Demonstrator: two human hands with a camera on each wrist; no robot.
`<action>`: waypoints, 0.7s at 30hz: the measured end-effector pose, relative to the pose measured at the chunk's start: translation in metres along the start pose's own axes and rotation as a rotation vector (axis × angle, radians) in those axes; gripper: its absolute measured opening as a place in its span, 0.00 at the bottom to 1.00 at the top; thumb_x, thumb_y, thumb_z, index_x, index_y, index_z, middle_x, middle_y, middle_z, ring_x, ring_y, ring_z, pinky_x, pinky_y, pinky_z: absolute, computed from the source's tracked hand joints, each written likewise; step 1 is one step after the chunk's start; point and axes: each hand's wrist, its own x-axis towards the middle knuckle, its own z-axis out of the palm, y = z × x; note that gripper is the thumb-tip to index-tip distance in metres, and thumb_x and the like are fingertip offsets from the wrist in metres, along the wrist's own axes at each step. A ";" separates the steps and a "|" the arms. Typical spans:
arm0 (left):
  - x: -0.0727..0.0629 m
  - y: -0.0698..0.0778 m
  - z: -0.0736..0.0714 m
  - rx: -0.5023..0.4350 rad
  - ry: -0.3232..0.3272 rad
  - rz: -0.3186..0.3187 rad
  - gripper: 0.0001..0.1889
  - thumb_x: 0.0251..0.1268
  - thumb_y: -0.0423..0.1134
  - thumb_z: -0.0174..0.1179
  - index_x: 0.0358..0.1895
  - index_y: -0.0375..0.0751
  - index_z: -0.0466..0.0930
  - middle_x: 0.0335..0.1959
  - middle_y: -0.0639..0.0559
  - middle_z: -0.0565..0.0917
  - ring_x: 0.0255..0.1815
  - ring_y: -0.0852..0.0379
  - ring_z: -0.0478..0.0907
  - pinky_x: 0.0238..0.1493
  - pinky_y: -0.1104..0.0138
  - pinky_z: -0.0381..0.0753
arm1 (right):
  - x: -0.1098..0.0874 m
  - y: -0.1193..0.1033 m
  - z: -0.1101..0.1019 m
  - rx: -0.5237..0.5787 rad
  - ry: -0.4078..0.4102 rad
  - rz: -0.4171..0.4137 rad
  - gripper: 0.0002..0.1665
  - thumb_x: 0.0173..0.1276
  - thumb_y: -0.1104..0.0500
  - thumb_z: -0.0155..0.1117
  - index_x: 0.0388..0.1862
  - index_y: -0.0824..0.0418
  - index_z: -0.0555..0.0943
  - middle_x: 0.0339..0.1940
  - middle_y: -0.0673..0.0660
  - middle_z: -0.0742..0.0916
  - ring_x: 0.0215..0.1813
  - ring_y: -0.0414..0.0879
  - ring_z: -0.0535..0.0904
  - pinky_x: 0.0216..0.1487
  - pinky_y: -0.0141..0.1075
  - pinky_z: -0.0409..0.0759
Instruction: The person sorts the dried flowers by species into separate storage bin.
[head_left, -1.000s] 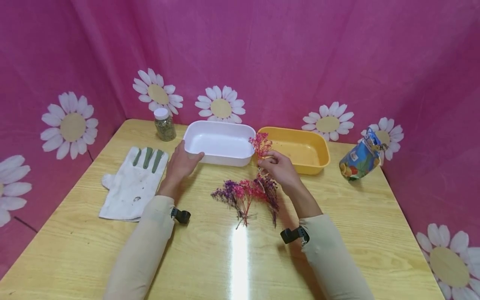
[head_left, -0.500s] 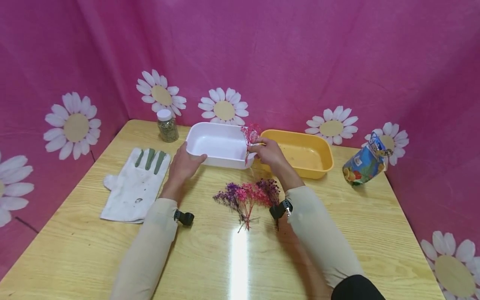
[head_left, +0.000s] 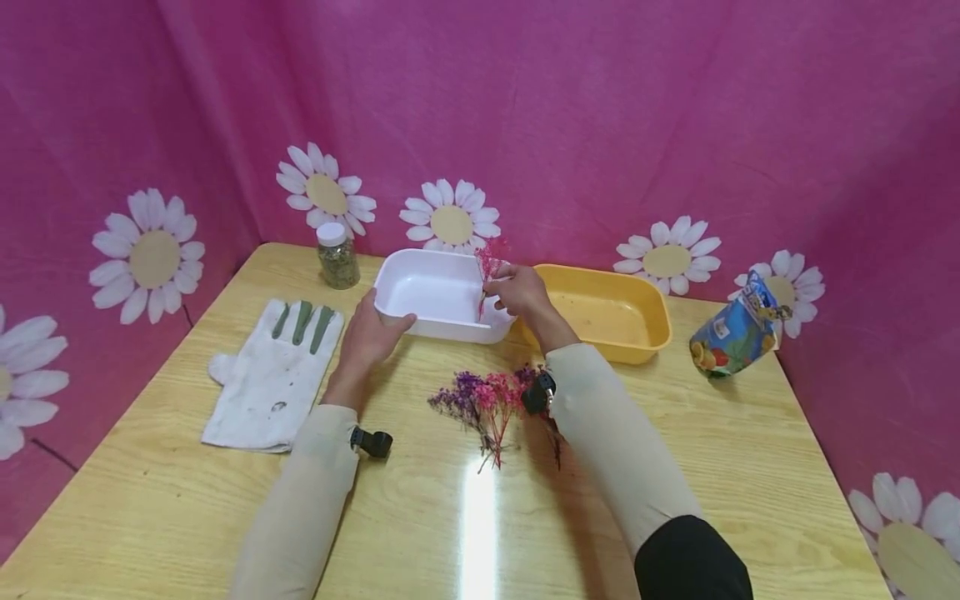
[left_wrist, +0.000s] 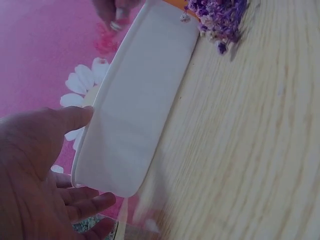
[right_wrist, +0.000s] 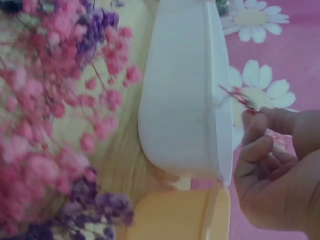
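My left hand (head_left: pixel 367 337) grips the left corner of a white plastic tub (head_left: pixel 457 329). In the left wrist view its thumb lies on the rim and its fingers spread around the tub's end. Over the tub's right end, my right hand (head_left: pixel 522 292) pinches a sprig of pink dried flowers (head_left: pixel 489 260) between thumb and fingertips. The sprig stands nearly upright, blossoms up, its stem pointing down into the tub. On the table in front lies a bunch of pink and purple dried flowers (head_left: pixel 495 400), partly hidden by my right wrist.
Right of the white tub stands a yellow tub (head_left: pixel 637 352), nearly against it. A lidded jar of dried herbs (head_left: pixel 339 262) stands behind left, and a white glove with green strips (head_left: pixel 262 383) lies at left. At right leans a blue patterned pouch (head_left: pixel 731 333).
My right hand has carried the pink sprig leftward from in front of the gap between the tubs to over the white tub. My left hand stays at the white tub's corner.
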 end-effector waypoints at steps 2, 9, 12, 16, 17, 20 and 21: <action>-0.001 0.001 0.001 -0.008 -0.007 -0.007 0.50 0.61 0.58 0.61 0.78 0.43 0.43 0.75 0.37 0.59 0.74 0.37 0.59 0.72 0.44 0.60 | 0.001 0.000 -0.002 -0.029 0.006 0.018 0.18 0.67 0.57 0.63 0.54 0.60 0.79 0.50 0.59 0.86 0.29 0.43 0.80 0.27 0.30 0.72; -0.003 0.001 0.002 -0.031 -0.004 -0.018 0.49 0.63 0.56 0.59 0.78 0.44 0.40 0.76 0.38 0.56 0.76 0.37 0.55 0.74 0.45 0.56 | -0.007 0.012 -0.011 0.025 -0.002 -0.020 0.26 0.67 0.60 0.59 0.65 0.61 0.73 0.50 0.62 0.82 0.31 0.45 0.79 0.43 0.42 0.82; -0.003 0.000 0.004 -0.027 -0.007 -0.018 0.48 0.64 0.56 0.58 0.78 0.44 0.39 0.77 0.38 0.53 0.77 0.38 0.53 0.75 0.45 0.55 | -0.015 0.024 -0.017 0.065 -0.005 -0.062 0.25 0.68 0.59 0.60 0.64 0.62 0.74 0.47 0.63 0.82 0.34 0.49 0.80 0.51 0.51 0.81; -0.002 -0.001 0.005 -0.005 -0.012 -0.020 0.48 0.66 0.57 0.55 0.79 0.44 0.37 0.78 0.38 0.51 0.77 0.38 0.51 0.76 0.46 0.54 | -0.032 0.039 -0.024 0.073 0.013 -0.131 0.22 0.69 0.59 0.60 0.61 0.62 0.75 0.42 0.64 0.82 0.38 0.56 0.82 0.49 0.52 0.81; -0.002 -0.002 0.005 0.000 -0.011 -0.020 0.47 0.67 0.57 0.54 0.78 0.44 0.37 0.78 0.38 0.51 0.77 0.38 0.51 0.76 0.46 0.54 | -0.037 0.043 -0.026 0.074 0.022 -0.147 0.21 0.68 0.59 0.60 0.60 0.63 0.76 0.40 0.63 0.82 0.39 0.58 0.82 0.48 0.52 0.81; -0.003 -0.002 0.003 0.001 0.001 -0.016 0.45 0.68 0.57 0.53 0.78 0.44 0.39 0.77 0.37 0.53 0.77 0.38 0.53 0.75 0.46 0.55 | -0.053 0.052 -0.031 0.079 0.048 -0.184 0.20 0.68 0.60 0.60 0.58 0.63 0.77 0.39 0.61 0.82 0.39 0.61 0.82 0.45 0.50 0.82; -0.003 -0.002 0.002 -0.001 0.004 -0.016 0.45 0.68 0.56 0.53 0.78 0.44 0.39 0.77 0.37 0.54 0.77 0.39 0.53 0.75 0.46 0.56 | -0.058 0.056 -0.033 0.073 0.052 -0.190 0.19 0.68 0.59 0.60 0.57 0.62 0.77 0.38 0.60 0.82 0.40 0.62 0.82 0.44 0.50 0.82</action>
